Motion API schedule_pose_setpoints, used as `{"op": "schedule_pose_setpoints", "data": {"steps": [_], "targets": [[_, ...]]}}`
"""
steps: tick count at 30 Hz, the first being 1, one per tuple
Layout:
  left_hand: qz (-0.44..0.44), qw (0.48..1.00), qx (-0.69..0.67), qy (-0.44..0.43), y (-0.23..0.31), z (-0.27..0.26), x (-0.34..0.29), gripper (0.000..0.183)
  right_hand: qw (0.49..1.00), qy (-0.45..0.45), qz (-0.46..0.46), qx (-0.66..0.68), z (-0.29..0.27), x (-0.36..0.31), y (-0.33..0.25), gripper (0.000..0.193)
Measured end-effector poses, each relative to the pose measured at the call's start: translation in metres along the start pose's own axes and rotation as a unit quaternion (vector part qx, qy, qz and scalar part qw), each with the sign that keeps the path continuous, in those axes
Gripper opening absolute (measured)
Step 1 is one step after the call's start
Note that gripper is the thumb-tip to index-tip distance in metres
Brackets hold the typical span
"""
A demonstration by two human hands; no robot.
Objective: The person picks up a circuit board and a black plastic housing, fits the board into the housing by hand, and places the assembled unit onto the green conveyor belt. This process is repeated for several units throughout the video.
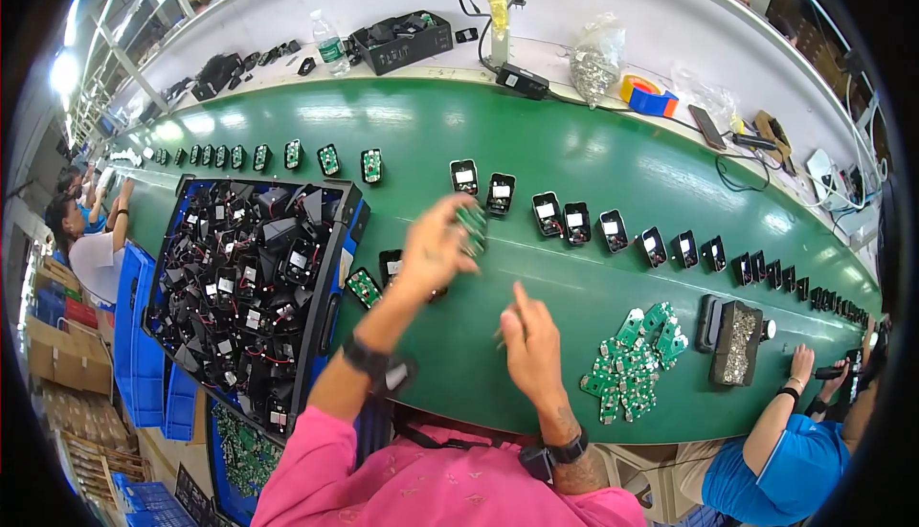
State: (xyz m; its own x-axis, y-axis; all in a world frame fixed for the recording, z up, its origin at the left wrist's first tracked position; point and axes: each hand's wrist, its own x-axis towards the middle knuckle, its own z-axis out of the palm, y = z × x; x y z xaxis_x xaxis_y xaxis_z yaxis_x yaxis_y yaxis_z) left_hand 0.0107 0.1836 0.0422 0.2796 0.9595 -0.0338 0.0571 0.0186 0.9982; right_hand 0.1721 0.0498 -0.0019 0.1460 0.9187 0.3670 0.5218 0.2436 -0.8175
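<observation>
Head view: your left hand (436, 245) clamps a board (472, 230), right hand (532, 345) spread; bench's (459, 336) left-end cases (370, 180) look fitted, right-end ones boardless.

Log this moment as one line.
left hand: holding green circuit board; right hand: over green table; nearby: circuit-board pile, black casings

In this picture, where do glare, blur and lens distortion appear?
In the head view: a lamp at left glares white; pale reflections streak the far part of the green table; the table's edges bow and the picture's corners are black; the green board in the left hand seems blurred.
</observation>
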Motion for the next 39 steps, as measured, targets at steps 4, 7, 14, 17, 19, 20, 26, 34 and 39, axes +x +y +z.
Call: {"op": "schedule_pose_setpoints", "data": {"steps": [4, 7, 14, 17, 19, 20, 26, 34, 39], "targets": [[-0.05, 0.995, -0.031, 0.075, -0.038, -0.081, 0.106, 0.047, 0.99, -0.105, 0.092, 0.015, -0.01, -0.035, -0.005, 0.032], [-0.026, 0.973, 0.155, 0.168, -0.089, -0.153, 0.135, 0.055, 0.984, -0.12, 0.101, 0.08, -0.027, -0.043, -0.013, 0.027], [0.19, 0.809, 0.554, 0.054, -0.049, -0.092, 0.137, 0.087, 0.968, 0.095, 0.132, -0.191, -0.118, -0.061, 0.029, 0.018], [0.213, 0.812, 0.543, -0.001, -0.055, -0.072, 0.136, 0.089, 0.917, 0.138, 0.157, -0.341, -0.13, -0.047, 0.043, 0.025], [0.109, 0.836, 0.537, -0.025, -0.048, -0.066, 0.134, 0.088, 0.892, 0.099, 0.208, -0.388, -0.125, -0.035, 0.046, 0.033], [0.088, 0.841, 0.533, -0.036, -0.034, -0.056, 0.127, 0.086, 0.884, 0.09, 0.237, -0.393, -0.122, -0.031, 0.049, 0.039], [0.123, 0.846, 0.518, 0.04, 0.016, -0.012, 0.059, 0.062, 0.88, 0.072, 0.198, -0.427, -0.114, -0.024, 0.054, 0.03], [-0.002, 0.984, 0.103, -0.144, 0.02, 0.044, -0.061, 0.065, 0.973, 0.096, 0.171, -0.119, -0.136, -0.024, 0.052, 0.02], [-0.079, 0.981, 0.016, -0.175, 0.019, 0.051, -0.091, 0.077, 0.911, 0.106, 0.238, 0.32, -0.128, -0.025, -0.002, 0.02]]}}
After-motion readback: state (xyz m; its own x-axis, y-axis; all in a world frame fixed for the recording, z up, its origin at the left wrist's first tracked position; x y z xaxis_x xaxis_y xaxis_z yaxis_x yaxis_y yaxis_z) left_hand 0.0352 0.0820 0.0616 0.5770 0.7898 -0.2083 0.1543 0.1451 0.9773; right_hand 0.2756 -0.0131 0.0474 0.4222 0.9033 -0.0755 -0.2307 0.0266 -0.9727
